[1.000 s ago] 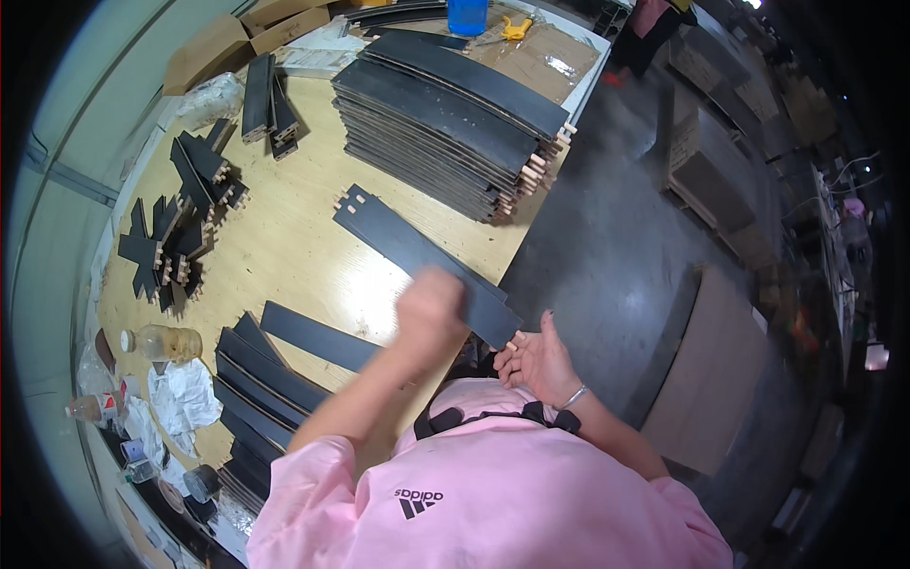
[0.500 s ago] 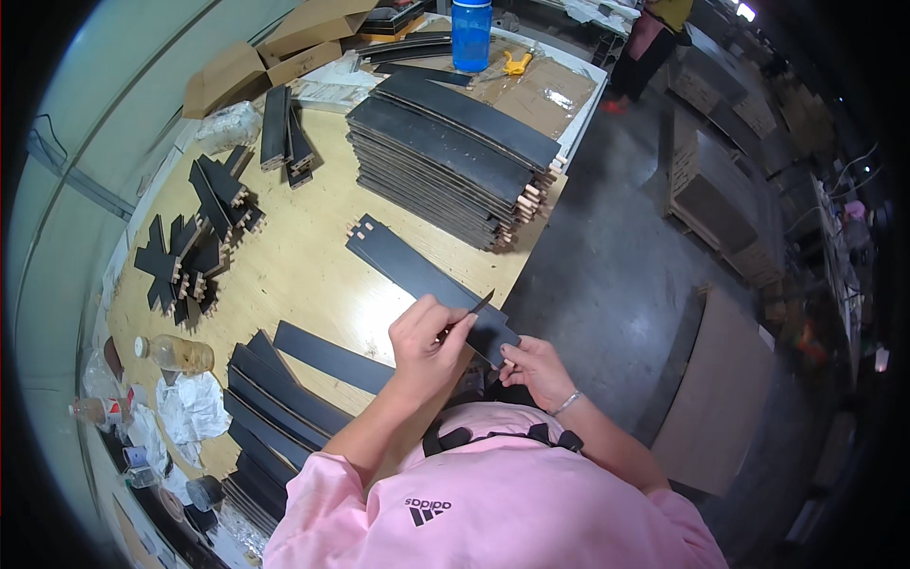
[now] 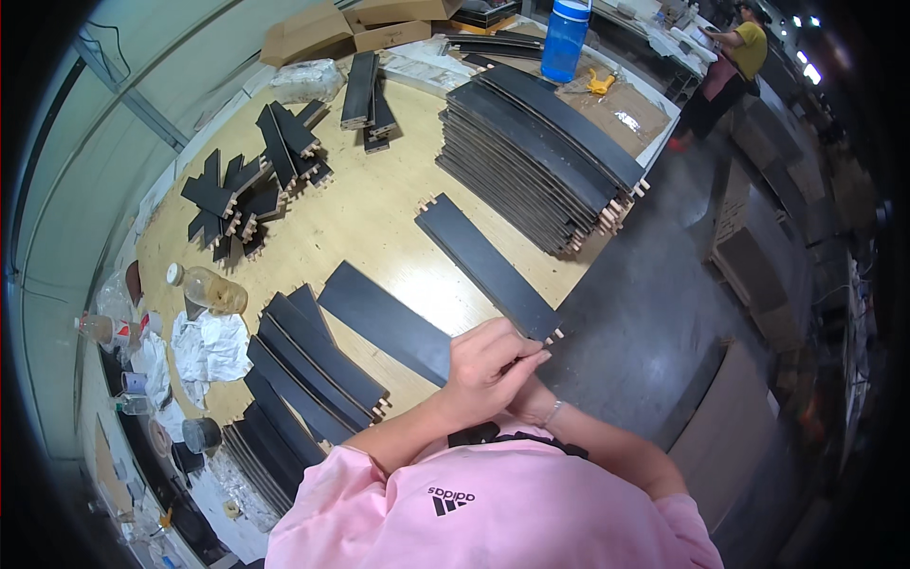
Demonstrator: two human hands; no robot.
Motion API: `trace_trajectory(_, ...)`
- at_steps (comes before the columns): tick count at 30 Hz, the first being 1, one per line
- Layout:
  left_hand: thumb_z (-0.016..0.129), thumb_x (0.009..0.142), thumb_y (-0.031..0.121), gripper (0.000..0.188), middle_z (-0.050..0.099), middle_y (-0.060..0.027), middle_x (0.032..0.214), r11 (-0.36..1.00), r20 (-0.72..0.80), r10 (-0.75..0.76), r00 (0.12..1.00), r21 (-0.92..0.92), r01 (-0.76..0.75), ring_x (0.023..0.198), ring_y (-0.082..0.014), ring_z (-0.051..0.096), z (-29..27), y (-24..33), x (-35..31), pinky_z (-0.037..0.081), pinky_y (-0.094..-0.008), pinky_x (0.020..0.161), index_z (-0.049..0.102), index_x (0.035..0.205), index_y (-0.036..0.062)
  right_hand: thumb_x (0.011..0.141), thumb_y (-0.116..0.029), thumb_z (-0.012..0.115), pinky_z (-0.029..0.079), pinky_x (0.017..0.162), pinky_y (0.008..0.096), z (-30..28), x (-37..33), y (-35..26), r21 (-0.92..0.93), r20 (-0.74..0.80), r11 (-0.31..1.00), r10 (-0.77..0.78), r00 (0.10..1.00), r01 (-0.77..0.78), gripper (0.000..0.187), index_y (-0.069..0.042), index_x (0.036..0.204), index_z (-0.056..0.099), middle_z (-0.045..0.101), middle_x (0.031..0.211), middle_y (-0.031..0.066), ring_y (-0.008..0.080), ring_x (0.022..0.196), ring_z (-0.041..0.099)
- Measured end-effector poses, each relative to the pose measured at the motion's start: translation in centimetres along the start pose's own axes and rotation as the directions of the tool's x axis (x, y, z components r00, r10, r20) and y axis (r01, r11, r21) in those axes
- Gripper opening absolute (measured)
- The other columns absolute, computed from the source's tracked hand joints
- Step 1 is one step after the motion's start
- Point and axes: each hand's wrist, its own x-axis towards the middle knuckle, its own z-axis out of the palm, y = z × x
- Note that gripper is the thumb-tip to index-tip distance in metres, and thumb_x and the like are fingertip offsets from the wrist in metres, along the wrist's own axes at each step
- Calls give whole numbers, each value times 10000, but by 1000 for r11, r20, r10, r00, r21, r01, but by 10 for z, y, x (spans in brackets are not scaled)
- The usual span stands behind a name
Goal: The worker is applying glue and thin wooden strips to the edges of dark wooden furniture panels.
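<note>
My left hand [image 3: 488,368] is closed, its fingers pinched together in front of my body; whatever they hold is hidden. My right hand [image 3: 533,402] is mostly covered behind it, wrist bracelet showing, and its fingers cannot be made out. Just beyond the hands, a black board [image 3: 485,264] with wooden dowels at both ends lies at the table's near right edge. Left of it, a second black board [image 3: 381,315] lies flat, its near end behind my left hand.
A tall stack of doweled black boards [image 3: 531,156] stands at the far right of the table [image 3: 332,213]. Fanned boards [image 3: 313,356] lie at near left, short black pieces [image 3: 275,142] farther back. There are a blue bottle [image 3: 565,43], a yellow clamp [image 3: 600,82] and a person [image 3: 735,71] beyond.
My left hand, earlier holding a thin dark blade over the board, has come down across my right hand. My right hand has left the board's near end. The view has shifted.
</note>
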Motion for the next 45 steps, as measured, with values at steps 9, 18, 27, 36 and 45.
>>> trace_trajectory(9,724,760,82,106,586,-106,706,850,-178,-152,972,479,221,632,-280,595,-48,-143,42,460,-379,568,638,730,29,927,-207,653,566,600,259,-51,-23,-9,-317,-314,844,338,887,-433,226,18,947,633,671,793,115,158,677,678)
trace_trajectory(18,703,733,78,113,561,-110,735,652,-73,-34,997,754,77,695,-313,602,-52,-212,53,482,-433,592,592,739,62,952,-135,595,553,621,268,-58,-20,-24,-154,-488,983,15,873,-103,143,0,953,546,644,832,113,161,672,640)
trace_trajectory(27,665,682,30,71,605,-115,761,802,96,-36,995,597,-28,700,-313,615,-7,-154,30,503,-427,611,614,721,62,949,-87,568,550,626,266,-66,-22,-25,-190,-457,975,20,889,-120,108,11,989,546,646,852,126,168,687,645)
trace_trajectory(36,643,583,13,160,520,-104,699,907,308,82,948,371,-199,661,-288,563,64,-98,-39,462,-404,569,544,692,75,849,56,520,544,608,270,-103,-40,-21,-129,-715,991,-110,690,25,168,-17,996,553,627,866,94,160,685,624)
trace_trajectory(45,721,721,94,153,524,-116,660,884,89,-94,992,466,42,591,-310,564,29,-102,0,465,-412,535,582,683,44,759,-9,693,508,755,278,-95,-21,-43,-628,-469,772,-474,745,97,397,-30,1136,570,585,1028,67,146,863,583)
